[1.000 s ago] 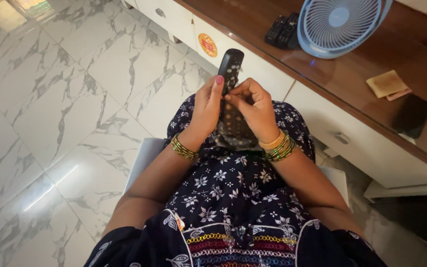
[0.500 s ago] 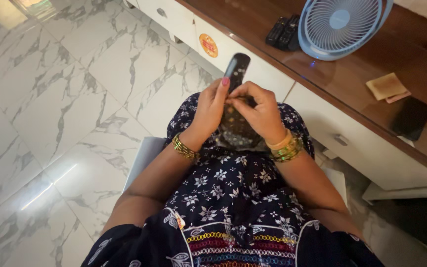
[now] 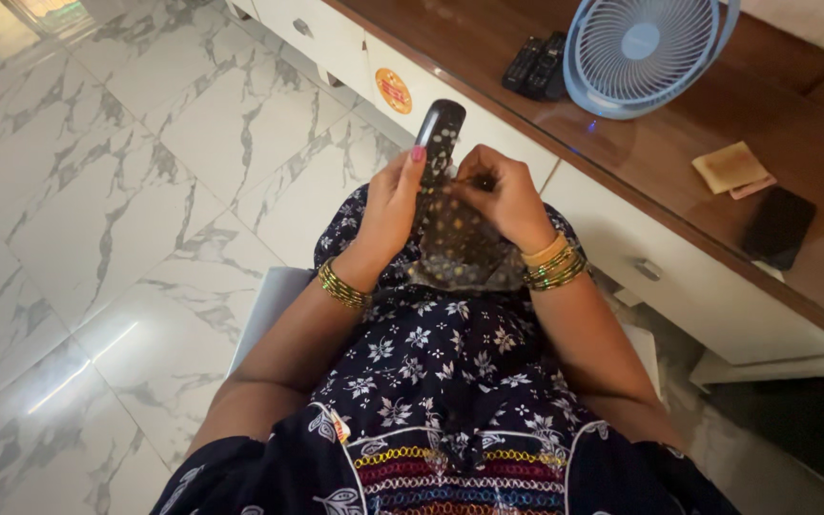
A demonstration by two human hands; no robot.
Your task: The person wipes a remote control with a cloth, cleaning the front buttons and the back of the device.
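I sit on a white stool with a dark floral dress over my lap. My left hand [image 3: 389,206] grips a black remote control [image 3: 439,133] by its left side, its top end pointing away from me. A thin see-through dotted cover [image 3: 458,246] wraps the remote's lower part and hangs down over my lap. My right hand [image 3: 504,198] pinches this cover against the remote's face, fingers curled. Gold and green bangles ring both wrists.
A wooden-topped white drawer unit [image 3: 622,238] runs along the right. On it stand a blue table fan [image 3: 643,48], two black remotes [image 3: 534,65], a tan wallet [image 3: 731,168] and a black phone [image 3: 778,225]. White marble floor [image 3: 97,191] lies to the left.
The remote has tipped slightly and both hands have lifted a little away from me. My right fingers have shifted on the cover, and more of it now hangs loose below the hands.
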